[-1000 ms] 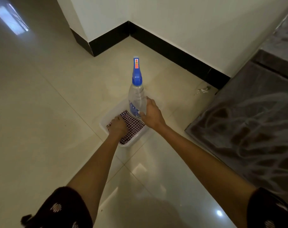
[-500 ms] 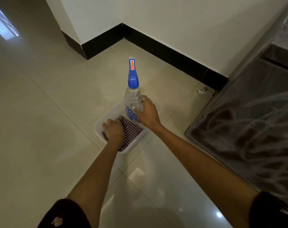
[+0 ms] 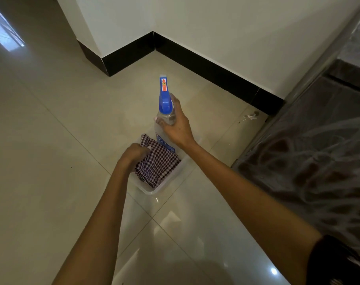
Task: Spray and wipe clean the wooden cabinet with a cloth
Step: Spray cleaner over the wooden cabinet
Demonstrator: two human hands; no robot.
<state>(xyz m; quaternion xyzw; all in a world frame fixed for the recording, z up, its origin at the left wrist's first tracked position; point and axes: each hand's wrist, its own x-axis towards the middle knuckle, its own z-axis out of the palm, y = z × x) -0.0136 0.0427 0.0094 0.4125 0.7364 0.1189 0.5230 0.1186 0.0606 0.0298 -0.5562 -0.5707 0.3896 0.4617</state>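
A clear spray bottle [image 3: 164, 112] with a blue trigger head stands upright over a clear plastic tray [image 3: 164, 186] on the tiled floor. My right hand [image 3: 176, 125] grips the bottle around its neck, just under the blue head. A folded checked cloth [image 3: 159, 165] lies in the tray, its left edge raised. My left hand [image 3: 134, 155] pinches that raised edge. The dark wooden cabinet [image 3: 310, 161], with a swirled pattern on its surface, fills the right side.
White walls with a black skirting board [image 3: 206, 64] form a corner behind the tray. A small scrap of debris [image 3: 251, 116] lies on the floor by the cabinet's far corner. Glossy floor tiles [image 3: 41, 151] spread to the left and toward me.
My right hand slid up from the bottle's body to its neck. My left hand went from lying on the cloth to pinching and raising its left edge.
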